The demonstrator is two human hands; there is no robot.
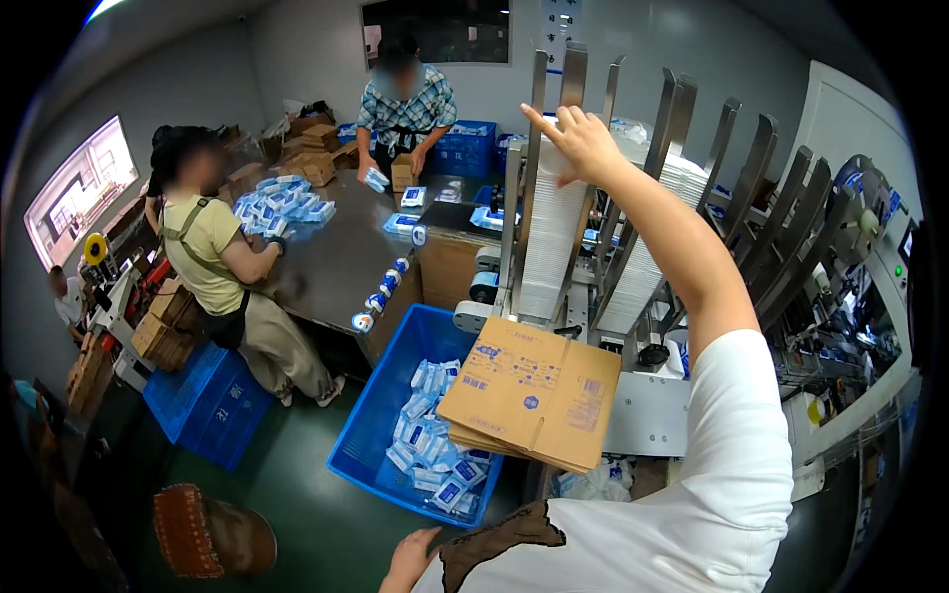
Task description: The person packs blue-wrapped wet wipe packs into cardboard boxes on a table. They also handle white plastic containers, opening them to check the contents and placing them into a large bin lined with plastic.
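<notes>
My right hand [581, 148] is raised at the top of a tall stack of thin white pieces [552, 242] held between upright metal guides [529, 188]. Its index finger stretches left across the tip of one guide and the other fingers are loosely bent; nothing shows in its grip. Low in the view, my left hand [410, 558] hangs beside my body with its fingers loosely extended and nothing visible in it. In front of me, a pile of flattened brown cartons [534, 390] rests by the machine. A second white stack [643, 252] stands to the right.
A blue bin [346, 440] holds many blue-and-white packets [430, 435]. Two co-workers, one in yellow [213, 237] and one in plaid [405, 104], stand at a dark table [336, 267] with more packets. A brown stool [213, 534] is on the green floor; machinery [850, 346] lines the right.
</notes>
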